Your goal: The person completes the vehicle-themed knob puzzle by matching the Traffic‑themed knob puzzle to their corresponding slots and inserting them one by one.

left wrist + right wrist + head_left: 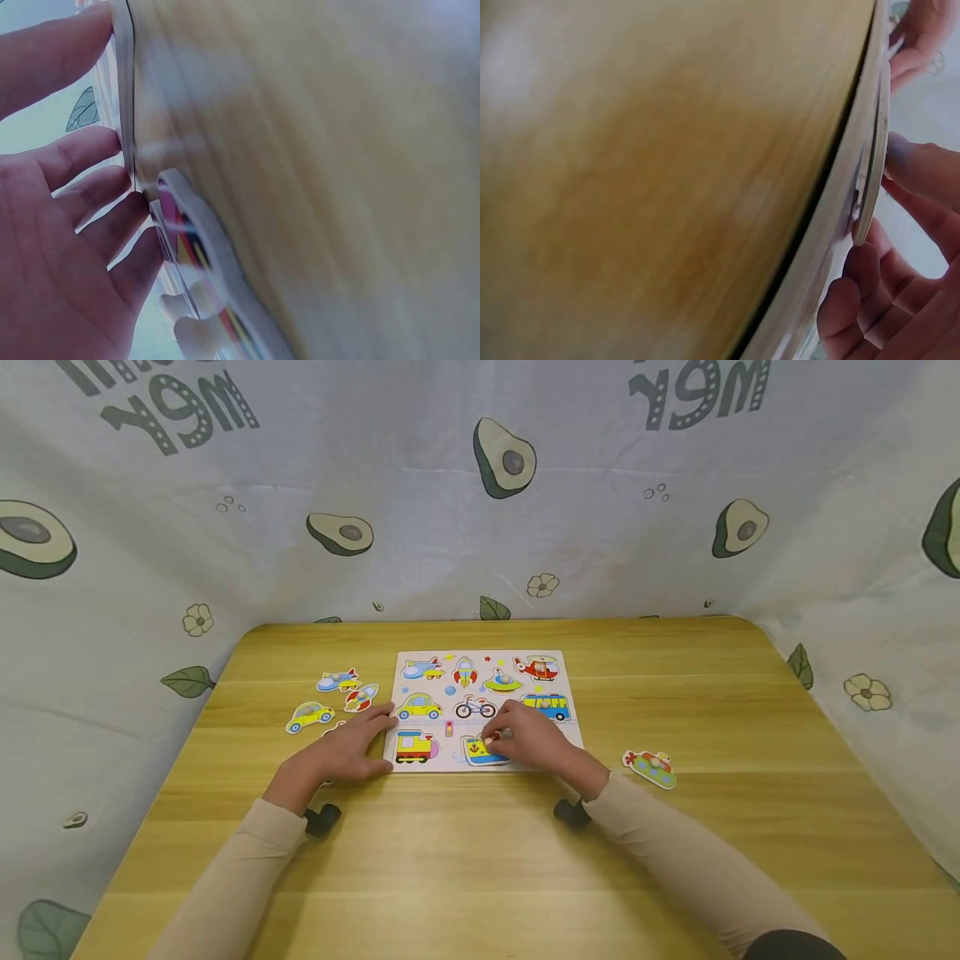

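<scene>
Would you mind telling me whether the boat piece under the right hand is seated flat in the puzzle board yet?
Not yet. The boat piece is tilted: in the right wrist view one edge stands off the puzzle board, held by the right hand.

Loose pieces [330,702] crowd left; table [750,710] right seemingly open
</scene>
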The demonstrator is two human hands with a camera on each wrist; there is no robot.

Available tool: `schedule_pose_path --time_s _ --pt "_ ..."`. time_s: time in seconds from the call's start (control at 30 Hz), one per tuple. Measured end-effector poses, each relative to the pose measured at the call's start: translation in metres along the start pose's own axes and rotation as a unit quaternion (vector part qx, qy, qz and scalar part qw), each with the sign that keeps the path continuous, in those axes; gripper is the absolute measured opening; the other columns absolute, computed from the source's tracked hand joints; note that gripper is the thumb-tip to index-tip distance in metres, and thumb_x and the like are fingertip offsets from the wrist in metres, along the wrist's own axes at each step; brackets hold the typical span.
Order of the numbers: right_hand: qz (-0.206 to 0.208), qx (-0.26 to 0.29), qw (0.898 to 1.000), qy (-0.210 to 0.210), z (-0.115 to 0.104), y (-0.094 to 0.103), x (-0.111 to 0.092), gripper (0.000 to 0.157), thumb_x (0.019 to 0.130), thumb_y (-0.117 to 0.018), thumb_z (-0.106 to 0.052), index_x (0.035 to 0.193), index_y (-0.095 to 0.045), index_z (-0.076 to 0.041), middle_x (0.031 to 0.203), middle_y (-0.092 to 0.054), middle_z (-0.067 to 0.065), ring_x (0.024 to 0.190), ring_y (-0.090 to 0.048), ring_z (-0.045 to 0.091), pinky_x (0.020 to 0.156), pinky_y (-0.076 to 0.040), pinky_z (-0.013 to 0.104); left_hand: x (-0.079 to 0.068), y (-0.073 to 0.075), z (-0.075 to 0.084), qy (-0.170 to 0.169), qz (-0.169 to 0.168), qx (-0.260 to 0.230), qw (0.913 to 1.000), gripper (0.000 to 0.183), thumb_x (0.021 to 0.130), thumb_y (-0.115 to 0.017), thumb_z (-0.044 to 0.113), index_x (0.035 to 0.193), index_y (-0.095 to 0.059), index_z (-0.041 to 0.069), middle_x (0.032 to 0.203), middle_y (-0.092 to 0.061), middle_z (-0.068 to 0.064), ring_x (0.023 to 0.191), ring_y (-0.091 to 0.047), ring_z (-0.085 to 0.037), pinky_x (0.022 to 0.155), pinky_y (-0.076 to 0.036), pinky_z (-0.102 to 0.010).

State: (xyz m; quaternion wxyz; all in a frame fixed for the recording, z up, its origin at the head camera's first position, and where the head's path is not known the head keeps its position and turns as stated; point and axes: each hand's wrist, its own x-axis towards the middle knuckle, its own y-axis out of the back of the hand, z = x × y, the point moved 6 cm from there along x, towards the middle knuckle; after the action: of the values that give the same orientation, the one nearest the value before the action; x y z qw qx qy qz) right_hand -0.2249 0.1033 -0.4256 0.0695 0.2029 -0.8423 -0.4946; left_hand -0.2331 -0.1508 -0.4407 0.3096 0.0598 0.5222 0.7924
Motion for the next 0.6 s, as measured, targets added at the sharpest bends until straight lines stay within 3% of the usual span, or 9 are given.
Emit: schedule_pose_path --time_s 0.6 --pt "-0.011 0.009 1.000 -0.022 -0.0019 -0.0017 0.0042 0.009 0.087 -0.076 -0.020 0.093 -0.080 -0.016 0.097 -0.061 0.000 0.085 -0.052 0.012 0.070 -0.043 0.024 -0.0016 -0.0008 0.0006 -0.001 0.007 -0.002 1.0000 0.071 0.086 -0.069 0.025 0.147 -0.042 0.001 0.162 -0.027 -0.016 0.148 -0.030 -0.040 0.117 -0.034 -0.057"
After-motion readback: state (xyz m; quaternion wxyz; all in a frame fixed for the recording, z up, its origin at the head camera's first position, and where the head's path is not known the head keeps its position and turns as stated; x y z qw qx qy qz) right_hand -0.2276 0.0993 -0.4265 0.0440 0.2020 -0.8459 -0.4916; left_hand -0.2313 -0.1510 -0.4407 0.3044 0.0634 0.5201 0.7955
